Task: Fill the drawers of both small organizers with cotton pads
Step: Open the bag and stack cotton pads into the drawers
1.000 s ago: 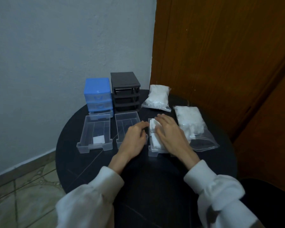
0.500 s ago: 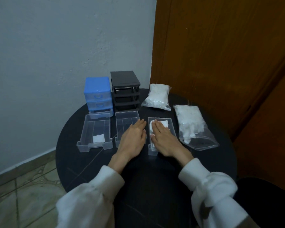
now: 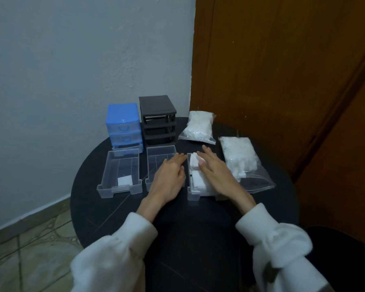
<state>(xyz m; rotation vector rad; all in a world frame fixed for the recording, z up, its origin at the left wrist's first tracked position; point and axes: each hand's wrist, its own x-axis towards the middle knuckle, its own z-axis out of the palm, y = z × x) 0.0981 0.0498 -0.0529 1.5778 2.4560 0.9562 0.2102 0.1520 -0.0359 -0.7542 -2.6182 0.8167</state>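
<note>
Three clear drawers lie in a row on the round black table [image 3: 198, 218]. The left drawer [image 3: 119, 173] holds one white cotton pad [image 3: 124, 181]. My left hand [image 3: 169, 175] lies flat, fingers straight, over the middle drawer [image 3: 159, 157]. The right drawer [image 3: 193, 192] holds several white cotton pads [image 3: 195, 165], and my right hand [image 3: 216, 172] rests flat across them with straight fingers. Behind stand the blue organizer [image 3: 123, 125] with its drawers in and the black organizer [image 3: 158, 120] with empty slots.
Two clear bags of cotton pads lie at the right: one [image 3: 198, 127] beside the black organizer, another open one [image 3: 240, 163] right of my right hand. A grey wall stands behind, a wooden door to the right, tiled floor at lower left.
My right hand slid back toward me over the right drawer, then forward again, pressing the pads. The left hand stayed on the middle drawer.
</note>
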